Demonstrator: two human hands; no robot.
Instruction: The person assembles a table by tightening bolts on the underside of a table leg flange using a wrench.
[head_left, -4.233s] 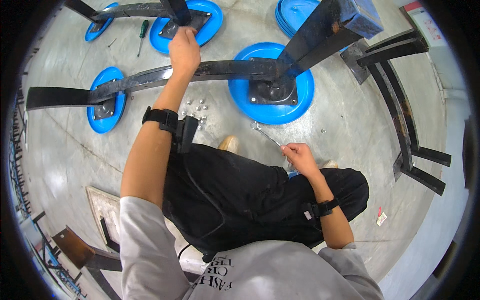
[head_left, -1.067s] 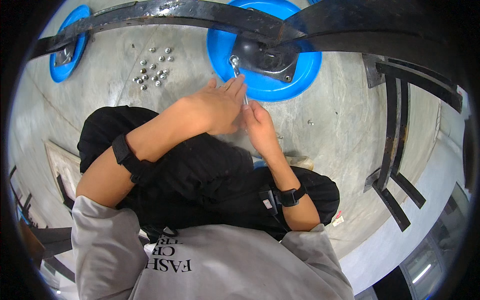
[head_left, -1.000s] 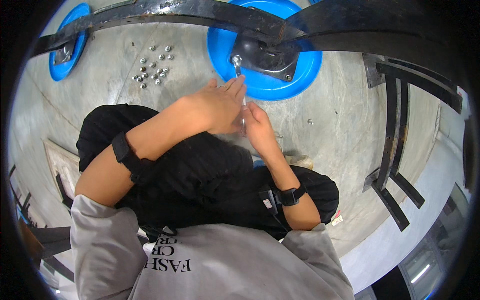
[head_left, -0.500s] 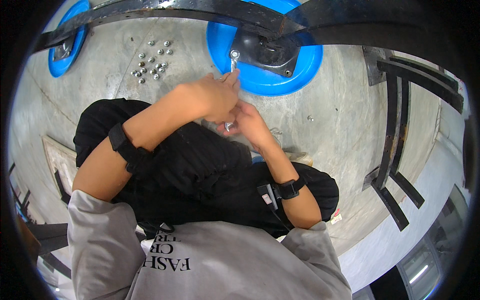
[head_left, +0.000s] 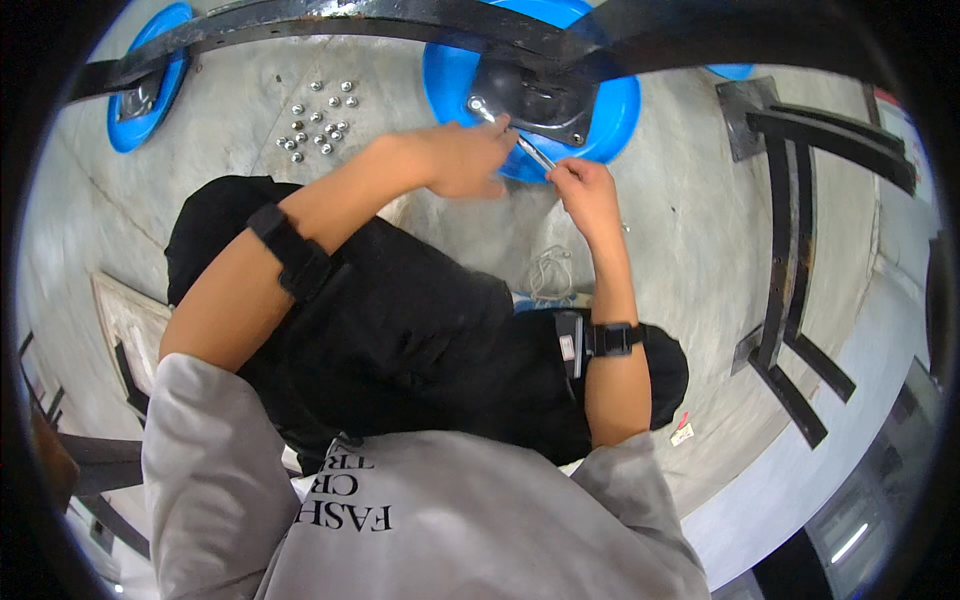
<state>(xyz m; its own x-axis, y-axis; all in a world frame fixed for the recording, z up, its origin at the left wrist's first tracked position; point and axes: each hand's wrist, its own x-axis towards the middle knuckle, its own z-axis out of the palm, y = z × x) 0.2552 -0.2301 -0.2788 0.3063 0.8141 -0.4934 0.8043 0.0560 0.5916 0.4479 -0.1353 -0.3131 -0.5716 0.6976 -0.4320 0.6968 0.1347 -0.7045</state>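
Observation:
A silver wrench (head_left: 535, 151) slants over the rim of a blue round dish (head_left: 628, 110), its upper end on a bolt at the corner of a black metal plate (head_left: 540, 100). My right hand (head_left: 590, 190) is closed round the near end of the wrench. My left hand (head_left: 465, 158) is partly blurred. Its fingers stretch out across the middle of the wrench, hiding a short part of it, with the thumb apart below. Another bolt (head_left: 578, 139) shows at the plate's right corner.
Several shiny nuts (head_left: 316, 118) lie loose on the floor to the left. A black metal beam (head_left: 400, 28) crosses the far side. A second blue dish (head_left: 180, 70) stands at far left. Black frame legs (head_left: 785, 240) rise at right. A pale cord (head_left: 550, 272) lies near my knees.
The wrench's near end has swung to the right, its far end staying at the bolt. My right hand has moved right and forward with it. My left hand has shifted slightly right and forward.

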